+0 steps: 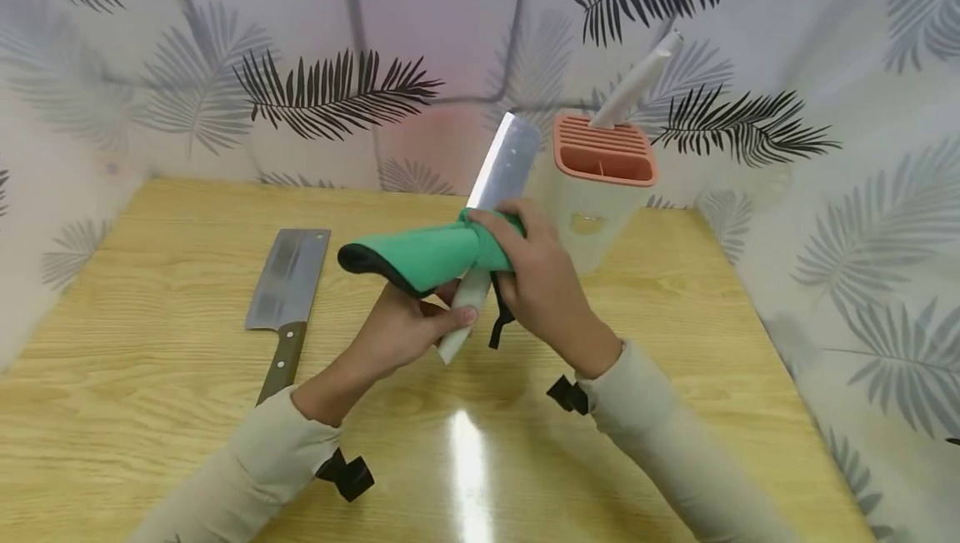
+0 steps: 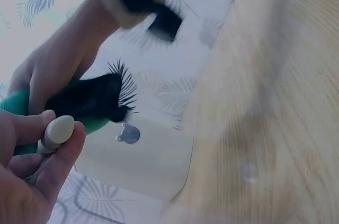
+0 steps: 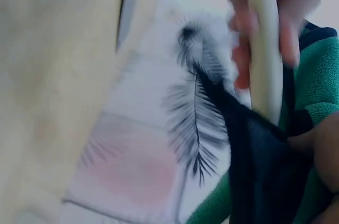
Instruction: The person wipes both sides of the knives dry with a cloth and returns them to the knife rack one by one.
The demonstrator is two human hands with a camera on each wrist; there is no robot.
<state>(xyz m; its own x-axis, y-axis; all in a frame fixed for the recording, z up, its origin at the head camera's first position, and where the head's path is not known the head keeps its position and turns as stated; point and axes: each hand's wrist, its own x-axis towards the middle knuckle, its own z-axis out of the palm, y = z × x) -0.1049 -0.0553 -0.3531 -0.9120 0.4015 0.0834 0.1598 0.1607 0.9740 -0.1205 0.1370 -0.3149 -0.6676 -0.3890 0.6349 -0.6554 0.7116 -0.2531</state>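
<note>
In the head view my left hand point(image 1: 397, 328) grips the pale handle of a kitchen knife point(image 1: 504, 164), whose broad blade points up and away, above the table. My right hand point(image 1: 546, 285) holds a green cloth with black edging point(image 1: 423, 256) across the knife where handle and blade meet. The cloth hides that part. The left wrist view shows the rounded end of the handle point(image 2: 61, 130) between thumb and fingers of the left hand. Seen from the right wrist, the cloth's dark underside point(image 3: 265, 166) lies against the handle point(image 3: 265, 38).
A cleaver with a brown handle point(image 1: 288, 281) lies on the wooden table point(image 1: 180, 276) at the left. At the back right stands a knife holder with an orange top point(image 1: 606, 166), a white-handled utensil point(image 1: 637, 81) standing in it. Leaf-patterned curtain point(image 1: 315, 10) borders the table.
</note>
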